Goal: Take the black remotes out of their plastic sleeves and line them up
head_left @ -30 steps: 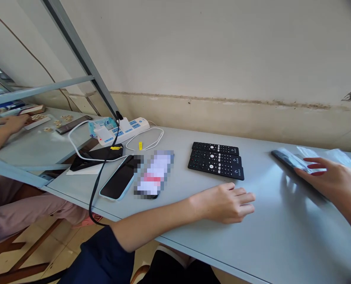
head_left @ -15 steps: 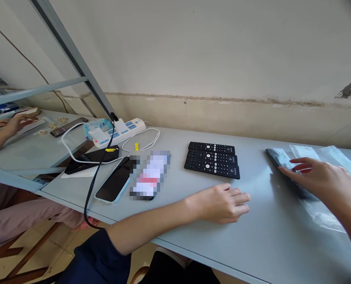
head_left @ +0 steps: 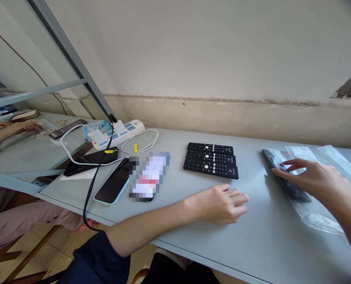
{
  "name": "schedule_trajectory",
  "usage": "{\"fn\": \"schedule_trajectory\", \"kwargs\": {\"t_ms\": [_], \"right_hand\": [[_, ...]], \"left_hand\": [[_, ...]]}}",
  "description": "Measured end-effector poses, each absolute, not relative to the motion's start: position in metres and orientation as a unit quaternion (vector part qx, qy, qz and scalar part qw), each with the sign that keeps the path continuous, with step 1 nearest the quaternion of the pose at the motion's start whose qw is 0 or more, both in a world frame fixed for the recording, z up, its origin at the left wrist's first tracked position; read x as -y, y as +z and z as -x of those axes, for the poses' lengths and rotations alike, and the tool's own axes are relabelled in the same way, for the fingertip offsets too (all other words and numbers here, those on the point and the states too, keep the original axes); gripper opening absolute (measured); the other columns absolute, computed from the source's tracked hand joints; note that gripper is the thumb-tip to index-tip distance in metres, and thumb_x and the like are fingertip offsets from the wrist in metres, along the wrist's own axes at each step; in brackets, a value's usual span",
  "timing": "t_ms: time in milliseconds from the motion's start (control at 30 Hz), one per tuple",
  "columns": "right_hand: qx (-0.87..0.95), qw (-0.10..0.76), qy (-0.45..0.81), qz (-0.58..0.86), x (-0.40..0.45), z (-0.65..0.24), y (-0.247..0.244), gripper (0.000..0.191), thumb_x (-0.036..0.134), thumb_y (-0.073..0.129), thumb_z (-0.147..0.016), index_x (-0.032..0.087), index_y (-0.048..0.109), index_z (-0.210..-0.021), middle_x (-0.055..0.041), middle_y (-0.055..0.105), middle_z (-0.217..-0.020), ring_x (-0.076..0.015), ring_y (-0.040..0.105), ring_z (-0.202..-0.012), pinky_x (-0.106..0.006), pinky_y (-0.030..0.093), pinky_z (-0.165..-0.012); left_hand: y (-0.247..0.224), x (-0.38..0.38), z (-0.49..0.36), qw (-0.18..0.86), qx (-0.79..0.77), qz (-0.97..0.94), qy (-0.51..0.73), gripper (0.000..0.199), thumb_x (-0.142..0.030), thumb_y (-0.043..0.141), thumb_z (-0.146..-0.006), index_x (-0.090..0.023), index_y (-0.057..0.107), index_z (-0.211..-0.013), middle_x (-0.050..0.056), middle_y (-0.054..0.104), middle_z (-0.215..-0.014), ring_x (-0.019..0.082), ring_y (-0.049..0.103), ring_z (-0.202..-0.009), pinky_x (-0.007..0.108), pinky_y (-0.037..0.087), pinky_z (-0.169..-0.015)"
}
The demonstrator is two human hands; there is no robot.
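My left hand (head_left: 223, 204) rests on the grey table, its fingers loosely bent and slightly apart, with nothing visible in it. Just beyond it lie several black remote controls (head_left: 211, 160) in a neat overlapping group, buttons up. At the right, my right hand (head_left: 320, 181) has its thumb and forefinger on a black remote control (head_left: 267, 156), partly covered by clear plastic. The other fingers of that hand are hidden. Clear plastic bags (head_left: 320, 215) lie under and behind the right hand.
Left on the table are a phone (head_left: 112, 183) in a light blue case, a phone with a blurred screen (head_left: 152, 173), a dark phone (head_left: 92, 159), white cables and a power strip (head_left: 128, 132). Another person's hand (head_left: 24, 127) is at the neighbouring table (head_left: 57, 152). A wall stands behind.
My right hand and the remote control under it have shifted slightly left. The left hand stays in place. The other person's hand has moved a little.
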State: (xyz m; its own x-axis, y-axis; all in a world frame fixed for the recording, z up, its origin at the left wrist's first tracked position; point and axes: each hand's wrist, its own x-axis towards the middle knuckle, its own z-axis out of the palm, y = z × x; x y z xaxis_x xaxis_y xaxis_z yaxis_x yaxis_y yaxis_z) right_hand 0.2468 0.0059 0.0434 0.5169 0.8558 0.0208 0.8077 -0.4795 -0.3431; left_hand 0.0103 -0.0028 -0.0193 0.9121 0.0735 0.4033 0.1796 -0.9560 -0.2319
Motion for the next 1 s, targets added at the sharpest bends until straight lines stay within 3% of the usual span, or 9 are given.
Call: {"fn": "schedule_trajectory", "kwargs": {"t_ms": [367, 533, 667, 867, 1000], "right_hand": [[0.509, 0.148, 0.082, 0.844, -0.008, -0.254, 0.037, 0.048, 0.066, 0.057, -0.045, 0.025, 0.063, -0.070, -0.0071, 0.063, -0.065, -0.0299, 0.057, -0.069, -0.038, 0.041, -0.055], [0.546, 0.144, 0.047, 0.824, -0.009, -0.254, 0.026, 0.068, 0.066, 0.050, -0.049, 0.022, 0.065, -0.099, -0.0128, 0.063, -0.094, -0.0283, 0.057, -0.071, -0.037, 0.040, -0.055], [0.562, 0.123, 0.069, 0.815, -0.009, -0.253, 0.018, 0.079, 0.058, 0.047, -0.048, 0.018, 0.058, -0.115, -0.0150, 0.061, -0.098, -0.0300, 0.057, -0.080, -0.036, 0.041, -0.060], [0.566, 0.112, 0.084, 0.812, -0.010, -0.249, 0.021, 0.077, 0.060, 0.047, -0.049, 0.021, 0.058, -0.113, -0.0138, 0.061, -0.101, -0.0311, 0.057, -0.086, -0.035, 0.040, -0.060], [0.559, 0.112, 0.085, 0.817, -0.011, -0.250, 0.020, 0.074, 0.062, 0.049, -0.047, 0.023, 0.059, -0.109, -0.0128, 0.063, -0.095, -0.0307, 0.058, -0.079, -0.035, 0.037, -0.056]], "left_hand": [[-0.020, 0.002, -0.010, 0.132, 0.070, 0.970, -0.192, 0.017, -0.019, 0.047, -0.086, -0.016, 0.059, -0.075, 0.004, 0.066, -0.094, 0.013, 0.056, -0.075, 0.027, 0.037, -0.060], [-0.020, 0.002, -0.010, 0.132, 0.073, 0.970, -0.192, 0.014, -0.021, 0.051, -0.085, -0.016, 0.058, -0.074, 0.004, 0.065, -0.093, 0.013, 0.056, -0.075, 0.027, 0.036, -0.060], [-0.020, 0.001, -0.009, 0.139, 0.075, 0.966, -0.203, 0.014, -0.021, 0.051, -0.085, -0.016, 0.059, -0.074, 0.004, 0.065, -0.093, 0.013, 0.056, -0.074, 0.027, 0.035, -0.059], [-0.019, 0.001, -0.009, 0.138, 0.077, 0.968, -0.193, 0.016, -0.021, 0.050, -0.086, -0.016, 0.059, -0.074, 0.004, 0.065, -0.094, 0.013, 0.056, -0.074, 0.027, 0.035, -0.059], [-0.020, 0.002, -0.011, 0.123, 0.070, 0.973, -0.181, 0.018, -0.021, 0.049, -0.086, -0.016, 0.060, -0.074, 0.003, 0.065, -0.091, 0.013, 0.056, -0.073, 0.027, 0.035, -0.059]]}}
